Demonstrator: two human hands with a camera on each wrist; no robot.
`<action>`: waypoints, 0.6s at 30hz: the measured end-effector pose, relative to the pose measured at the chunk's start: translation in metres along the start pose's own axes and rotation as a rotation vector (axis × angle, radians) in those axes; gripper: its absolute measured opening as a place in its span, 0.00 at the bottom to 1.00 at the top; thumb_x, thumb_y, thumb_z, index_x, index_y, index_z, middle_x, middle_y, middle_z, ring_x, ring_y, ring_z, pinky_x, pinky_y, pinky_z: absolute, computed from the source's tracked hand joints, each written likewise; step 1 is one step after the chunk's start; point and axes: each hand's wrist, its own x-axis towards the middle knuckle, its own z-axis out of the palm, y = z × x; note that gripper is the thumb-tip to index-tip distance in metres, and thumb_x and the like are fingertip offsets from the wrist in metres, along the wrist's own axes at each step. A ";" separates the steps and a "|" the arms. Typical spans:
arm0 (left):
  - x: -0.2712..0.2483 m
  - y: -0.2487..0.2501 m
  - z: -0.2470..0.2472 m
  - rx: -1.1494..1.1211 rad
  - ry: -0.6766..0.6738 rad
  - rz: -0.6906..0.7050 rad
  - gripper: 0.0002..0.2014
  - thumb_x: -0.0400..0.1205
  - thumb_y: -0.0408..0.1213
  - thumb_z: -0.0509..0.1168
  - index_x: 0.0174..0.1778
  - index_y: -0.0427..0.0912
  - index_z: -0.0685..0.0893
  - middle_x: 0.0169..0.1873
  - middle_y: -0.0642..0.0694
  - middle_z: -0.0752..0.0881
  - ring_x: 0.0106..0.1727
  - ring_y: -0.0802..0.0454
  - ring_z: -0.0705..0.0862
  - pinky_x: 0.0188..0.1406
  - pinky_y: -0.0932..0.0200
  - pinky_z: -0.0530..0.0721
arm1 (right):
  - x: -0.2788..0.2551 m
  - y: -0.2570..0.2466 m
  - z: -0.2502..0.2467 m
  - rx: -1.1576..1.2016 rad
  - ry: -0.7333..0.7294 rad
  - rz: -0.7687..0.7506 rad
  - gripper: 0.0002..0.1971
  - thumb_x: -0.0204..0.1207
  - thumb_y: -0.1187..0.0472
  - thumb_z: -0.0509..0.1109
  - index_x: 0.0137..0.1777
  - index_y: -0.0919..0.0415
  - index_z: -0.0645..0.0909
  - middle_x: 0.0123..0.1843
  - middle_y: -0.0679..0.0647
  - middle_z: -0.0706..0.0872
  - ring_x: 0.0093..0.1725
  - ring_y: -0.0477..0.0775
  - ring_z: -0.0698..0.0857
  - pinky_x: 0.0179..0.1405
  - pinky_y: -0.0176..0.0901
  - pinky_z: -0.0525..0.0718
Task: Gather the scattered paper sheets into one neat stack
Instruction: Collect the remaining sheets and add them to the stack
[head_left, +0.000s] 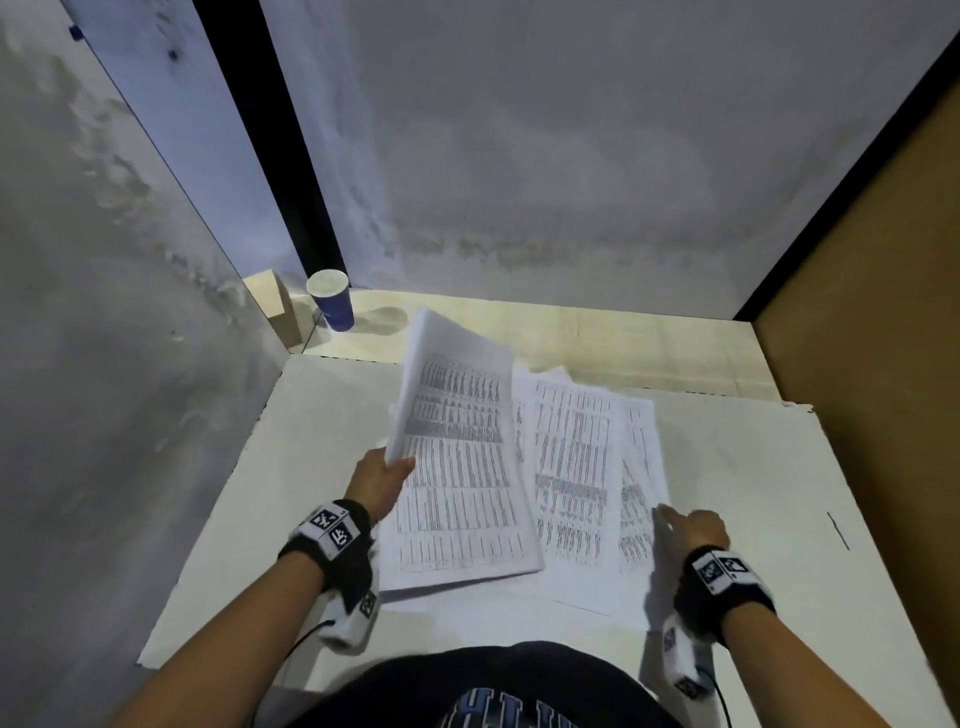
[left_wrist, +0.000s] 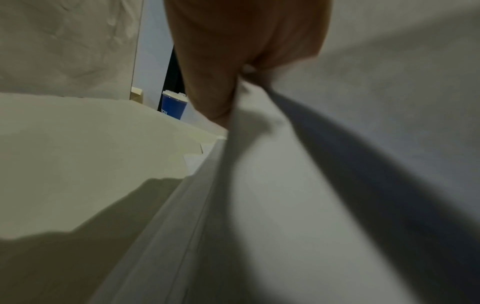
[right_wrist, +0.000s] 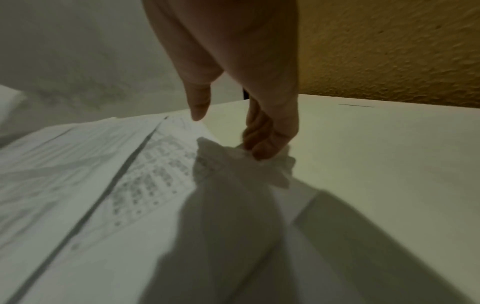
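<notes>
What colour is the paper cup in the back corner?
Blue outside with a white rim, clearest in the head view: paper cup.

bench (head_left: 779, 493): white top, pale wood strip at the back | on it: printed paper sheets (head_left: 571, 467) overlapping mid-bench; blue paper cup (head_left: 332, 304) upright, back-left corner

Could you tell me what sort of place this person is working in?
Probably a makeshift, partitioned work booth rather than an office: white panel walls and a brown board enclose a white tabletop, bare but for printed sheets and a blue paper cup.
</notes>
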 end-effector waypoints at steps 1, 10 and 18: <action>0.000 0.000 0.003 0.009 -0.009 -0.006 0.09 0.82 0.37 0.60 0.37 0.39 0.72 0.24 0.48 0.71 0.23 0.53 0.68 0.22 0.62 0.66 | -0.004 -0.003 0.009 0.010 -0.037 -0.011 0.32 0.68 0.52 0.73 0.67 0.73 0.73 0.64 0.71 0.81 0.61 0.70 0.82 0.62 0.54 0.79; 0.000 0.000 0.012 0.026 -0.041 -0.030 0.17 0.81 0.36 0.61 0.25 0.46 0.67 0.21 0.48 0.69 0.22 0.52 0.65 0.23 0.62 0.63 | -0.019 -0.033 0.046 -0.061 -0.121 -0.157 0.21 0.65 0.55 0.76 0.53 0.68 0.80 0.44 0.63 0.86 0.40 0.64 0.85 0.39 0.45 0.83; 0.006 -0.005 0.010 0.017 -0.039 -0.034 0.17 0.81 0.37 0.61 0.26 0.46 0.68 0.22 0.48 0.68 0.23 0.52 0.65 0.24 0.62 0.64 | -0.011 -0.040 0.041 -0.094 -0.205 -0.226 0.10 0.70 0.65 0.71 0.47 0.70 0.77 0.42 0.64 0.83 0.39 0.61 0.82 0.41 0.47 0.82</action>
